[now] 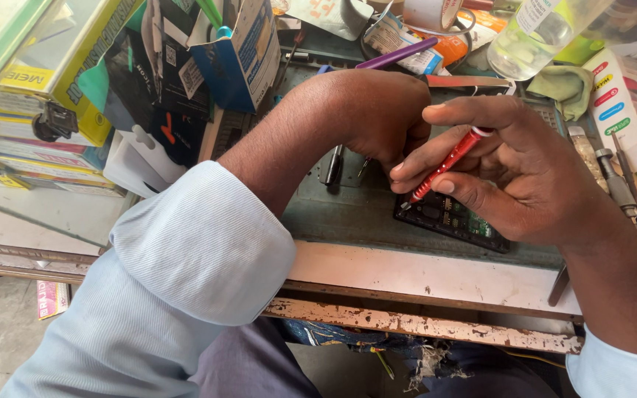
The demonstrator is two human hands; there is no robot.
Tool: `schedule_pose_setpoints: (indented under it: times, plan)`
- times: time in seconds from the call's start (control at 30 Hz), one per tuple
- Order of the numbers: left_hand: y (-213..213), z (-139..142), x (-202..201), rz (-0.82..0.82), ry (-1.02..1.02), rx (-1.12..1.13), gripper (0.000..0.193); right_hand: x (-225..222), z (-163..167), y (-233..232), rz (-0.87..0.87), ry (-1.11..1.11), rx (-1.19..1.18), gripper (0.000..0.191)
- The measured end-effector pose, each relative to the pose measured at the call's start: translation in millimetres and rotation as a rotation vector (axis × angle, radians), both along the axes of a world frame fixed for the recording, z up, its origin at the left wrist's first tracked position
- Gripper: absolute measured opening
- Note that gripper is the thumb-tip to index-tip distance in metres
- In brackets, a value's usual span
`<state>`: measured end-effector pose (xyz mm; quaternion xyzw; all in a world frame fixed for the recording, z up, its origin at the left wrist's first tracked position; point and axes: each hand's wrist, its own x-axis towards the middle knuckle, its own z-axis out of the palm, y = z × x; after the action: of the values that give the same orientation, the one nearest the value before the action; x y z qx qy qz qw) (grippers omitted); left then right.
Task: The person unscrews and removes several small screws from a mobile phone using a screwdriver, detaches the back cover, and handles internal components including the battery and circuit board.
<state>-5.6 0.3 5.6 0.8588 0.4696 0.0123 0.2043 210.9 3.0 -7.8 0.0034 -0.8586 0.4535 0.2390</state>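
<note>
My right hand grips a slim red screwdriver, tilted with its tip down on a dark opened phone showing a green circuit board. The phone lies flat on the grey mat of the workbench. My left hand is curled in a fist just left of the phone, fingers bent down near the phone's upper edge; whether it holds anything is hidden. Metal tweezers lie beneath that hand.
Stacked boxes and a blue carton crowd the back left. A clear bottle, a white tube, a purple tool and other screwdrivers lie at the back and right. The bench's peeling front edge runs below.
</note>
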Motion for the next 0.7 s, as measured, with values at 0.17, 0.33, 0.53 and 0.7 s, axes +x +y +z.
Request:
schedule_pose_setpoints:
  times: [0.17,0.33,0.53,0.7]
  plan:
    - [-5.2,8.2,3.0,0.031,0.064,-0.038,0.022,0.7,-0.3,-1.6,-0.041,0.01,0.01,0.054]
    - [-9.3,14.2,2.5,0.046,0.044,-0.094,0.022,-0.2,2.3,-6.7,-0.139,0.059,0.141,0.053]
    - [-10.9,15.0,4.5,0.084,0.044,-0.115,0.023,-3.2,4.4,-6.9,-0.202,0.118,0.316,0.05]
    - [-10.4,14.1,3.9,0.076,0.034,-0.107,0.022,-2.3,6.4,-7.9,-0.167,0.099,0.326,0.05]
